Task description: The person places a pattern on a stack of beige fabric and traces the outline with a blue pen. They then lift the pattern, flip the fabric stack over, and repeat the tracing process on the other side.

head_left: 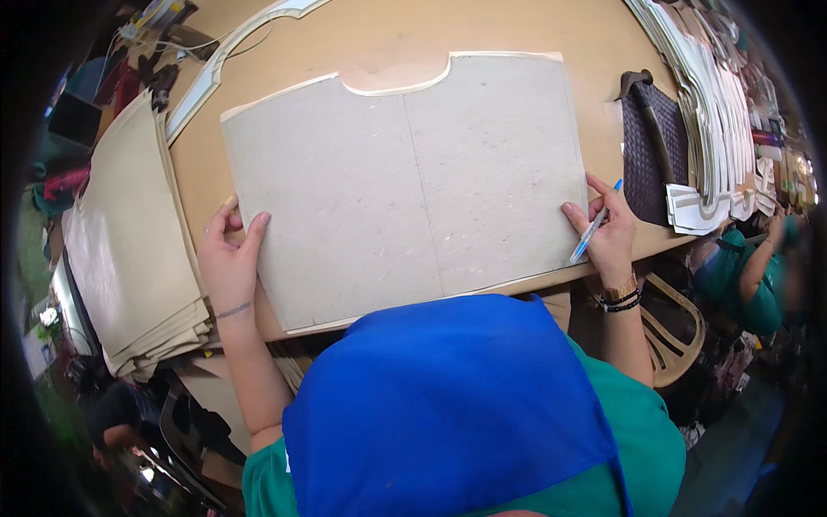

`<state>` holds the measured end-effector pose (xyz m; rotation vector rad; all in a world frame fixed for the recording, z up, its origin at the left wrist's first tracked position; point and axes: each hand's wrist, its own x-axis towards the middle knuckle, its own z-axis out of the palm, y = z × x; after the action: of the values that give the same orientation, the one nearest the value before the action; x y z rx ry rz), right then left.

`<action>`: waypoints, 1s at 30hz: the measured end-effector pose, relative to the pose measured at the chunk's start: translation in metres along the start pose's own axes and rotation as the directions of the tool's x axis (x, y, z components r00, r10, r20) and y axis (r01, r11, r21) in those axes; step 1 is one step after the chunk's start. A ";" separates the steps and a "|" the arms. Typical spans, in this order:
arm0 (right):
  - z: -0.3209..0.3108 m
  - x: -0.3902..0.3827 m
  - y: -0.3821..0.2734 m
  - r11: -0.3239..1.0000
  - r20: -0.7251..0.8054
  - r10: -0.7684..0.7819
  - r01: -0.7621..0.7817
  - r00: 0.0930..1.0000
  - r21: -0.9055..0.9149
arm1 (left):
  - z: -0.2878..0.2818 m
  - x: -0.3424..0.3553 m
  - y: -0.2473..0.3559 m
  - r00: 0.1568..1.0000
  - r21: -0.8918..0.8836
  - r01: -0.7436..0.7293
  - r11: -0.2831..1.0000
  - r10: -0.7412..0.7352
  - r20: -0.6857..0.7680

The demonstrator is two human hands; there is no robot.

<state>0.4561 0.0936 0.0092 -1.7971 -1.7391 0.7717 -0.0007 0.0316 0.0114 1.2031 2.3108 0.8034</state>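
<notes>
A large grey cardboard pattern piece (362,198) with a notched neckline and a centre line lies over cream sheets on the tan table, near its front edge. My left hand (231,241) grips its left edge, thumb on top. My right hand (607,233) holds a blue-and-clear pen (594,222) and grips the right edge, thumb on top.
A cream sheet stack (125,241) is at left, a white-edged template (201,90) at back left. On the right are a dark woven pad with a tool (642,155) and stacked patterns (706,103). A plastic chair (680,345) and co-workers (736,284) (116,426) are beyond the table.
</notes>
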 end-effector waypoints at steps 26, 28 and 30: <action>0.003 0.004 -0.002 0.997 -0.010 0.060 -0.060 0.998 -0.047 | 0.001 -0.003 0.001 1.000 -0.070 0.006 0.998 -0.005 0.025; 0.004 0.004 -0.001 0.998 -0.016 0.057 -0.058 0.998 -0.030 | 0.002 -0.002 0.000 0.999 -0.051 -0.031 0.998 0.032 0.017; 0.003 0.004 -0.001 0.998 -0.010 0.055 -0.055 0.998 -0.040 | 0.001 -0.001 0.000 0.999 -0.017 -0.028 0.999 0.028 0.023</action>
<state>0.4533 0.0972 0.0076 -1.8794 -1.7177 0.7548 0.0007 0.0311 0.0109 1.2337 2.2690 0.8127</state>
